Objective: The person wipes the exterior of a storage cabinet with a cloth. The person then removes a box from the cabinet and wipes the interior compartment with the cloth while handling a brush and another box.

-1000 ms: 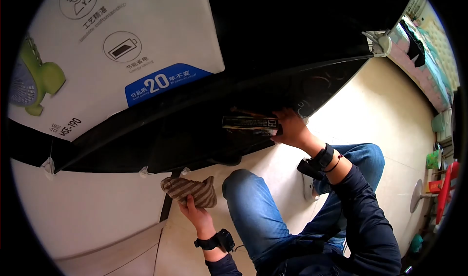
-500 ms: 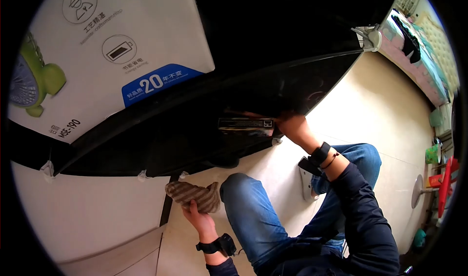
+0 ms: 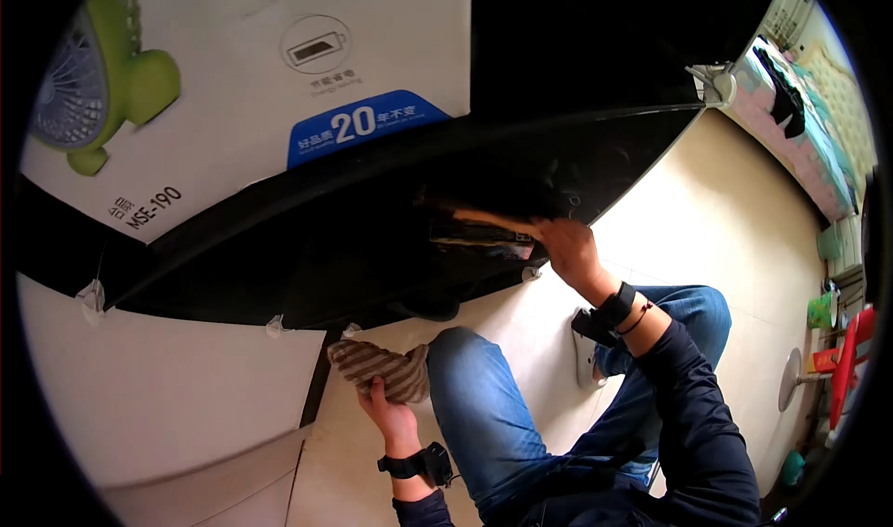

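My left hand (image 3: 395, 422) is closed on a folded brown-and-tan striped cloth (image 3: 381, 369), thumb across its near side, beside my bent knee. My right hand (image 3: 572, 253) grips the near end of a slim, orange-brown wooden-looking handle (image 3: 493, 220). Its far end fades into the dark, so I cannot tell what kind of tool it is. Just below the handle lies a small dark printed box (image 3: 465, 239), partly covered by it. Both are over a glossy black surface (image 3: 279, 266) with a curved edge.
A large white carton (image 3: 400, 53) with a fan picture stands at upper left. Clear plastic corner pieces (image 3: 91, 296) sit along the black edge. A white panel (image 3: 205, 387) is at lower left. At right are a bed (image 3: 800, 127) and a red object (image 3: 851, 360) on the tiled floor.
The handle in my right hand has lifted and shows more clearly above the small box. The view has shifted, so the carton appears further right. My left hand still holds the cloth.
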A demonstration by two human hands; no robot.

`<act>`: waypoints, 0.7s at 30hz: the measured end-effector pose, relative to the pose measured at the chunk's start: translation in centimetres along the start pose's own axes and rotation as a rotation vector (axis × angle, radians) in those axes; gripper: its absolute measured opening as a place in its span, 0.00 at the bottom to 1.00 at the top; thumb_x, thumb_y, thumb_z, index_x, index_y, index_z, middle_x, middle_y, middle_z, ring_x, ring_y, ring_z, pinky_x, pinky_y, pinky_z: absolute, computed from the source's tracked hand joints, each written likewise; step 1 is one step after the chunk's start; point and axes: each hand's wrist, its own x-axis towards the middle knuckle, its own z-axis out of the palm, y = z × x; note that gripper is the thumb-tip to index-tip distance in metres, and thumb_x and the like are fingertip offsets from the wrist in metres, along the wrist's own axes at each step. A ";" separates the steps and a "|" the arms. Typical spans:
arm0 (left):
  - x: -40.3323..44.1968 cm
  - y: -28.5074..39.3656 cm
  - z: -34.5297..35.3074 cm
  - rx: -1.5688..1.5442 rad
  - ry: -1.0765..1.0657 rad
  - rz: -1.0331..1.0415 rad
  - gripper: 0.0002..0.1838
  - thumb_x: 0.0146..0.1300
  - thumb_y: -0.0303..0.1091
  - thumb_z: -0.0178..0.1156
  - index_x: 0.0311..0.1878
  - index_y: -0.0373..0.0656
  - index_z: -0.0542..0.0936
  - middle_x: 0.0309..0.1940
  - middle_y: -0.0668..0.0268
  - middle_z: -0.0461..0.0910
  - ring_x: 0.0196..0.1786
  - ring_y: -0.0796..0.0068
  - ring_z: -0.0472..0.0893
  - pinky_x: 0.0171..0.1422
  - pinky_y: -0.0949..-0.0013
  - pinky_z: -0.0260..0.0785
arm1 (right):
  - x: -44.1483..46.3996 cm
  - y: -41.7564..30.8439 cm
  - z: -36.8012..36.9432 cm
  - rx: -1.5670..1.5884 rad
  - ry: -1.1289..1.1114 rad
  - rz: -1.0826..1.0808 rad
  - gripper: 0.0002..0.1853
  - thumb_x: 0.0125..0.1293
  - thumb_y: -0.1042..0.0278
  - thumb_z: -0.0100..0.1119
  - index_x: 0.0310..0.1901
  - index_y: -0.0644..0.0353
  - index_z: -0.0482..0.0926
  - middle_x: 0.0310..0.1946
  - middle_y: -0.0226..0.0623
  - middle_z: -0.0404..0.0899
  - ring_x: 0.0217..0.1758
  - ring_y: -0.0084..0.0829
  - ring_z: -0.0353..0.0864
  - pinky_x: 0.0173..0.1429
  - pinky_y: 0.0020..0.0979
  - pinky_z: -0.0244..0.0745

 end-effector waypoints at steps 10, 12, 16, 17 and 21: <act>-0.2 0.5 0.4 -0.037 -0.013 -0.005 0.21 0.55 0.31 0.49 0.53 0.37 0.61 0.49 0.61 0.66 0.50 0.65 0.67 0.56 0.64 0.58 | -1.7 2.5 1.1 -0.128 -0.075 -0.072 0.12 0.43 0.72 0.56 0.34 0.55 0.76 0.27 0.31 0.71 0.28 0.31 0.69 0.29 0.28 0.67; 0.0 0.5 0.2 -0.028 -0.010 -0.007 0.21 0.55 0.31 0.49 0.53 0.38 0.61 0.49 0.61 0.66 0.50 0.65 0.67 0.55 0.63 0.59 | -2.2 2.9 1.2 -0.050 -0.126 0.092 0.11 0.43 0.71 0.57 0.34 0.55 0.76 0.29 0.31 0.71 0.29 0.32 0.70 0.30 0.29 0.68; 0.2 0.4 -0.1 -0.031 -0.036 0.007 0.20 0.56 0.31 0.48 0.52 0.38 0.62 0.49 0.61 0.66 0.50 0.65 0.67 0.55 0.64 0.59 | -1.3 2.7 0.4 -0.038 -0.203 0.003 0.10 0.45 0.69 0.57 0.33 0.56 0.76 0.30 0.34 0.72 0.32 0.36 0.71 0.34 0.31 0.69; 0.3 0.3 -0.1 -0.027 -0.039 0.013 0.19 0.56 0.31 0.48 0.52 0.38 0.62 0.49 0.62 0.66 0.50 0.66 0.67 0.55 0.64 0.59 | -1.1 2.7 0.4 -0.039 -0.204 0.004 0.10 0.45 0.69 0.57 0.33 0.56 0.76 0.30 0.34 0.72 0.32 0.36 0.71 0.34 0.31 0.69; 0.7 0.0 -0.2 -0.055 -0.007 0.006 0.19 0.56 0.31 0.48 0.51 0.38 0.63 0.48 0.62 0.66 0.50 0.66 0.68 0.55 0.65 0.60 | -0.2 2.4 0.2 0.008 -0.255 -0.048 0.12 0.45 0.72 0.55 0.35 0.59 0.74 0.32 0.39 0.72 0.33 0.39 0.72 0.37 0.33 0.70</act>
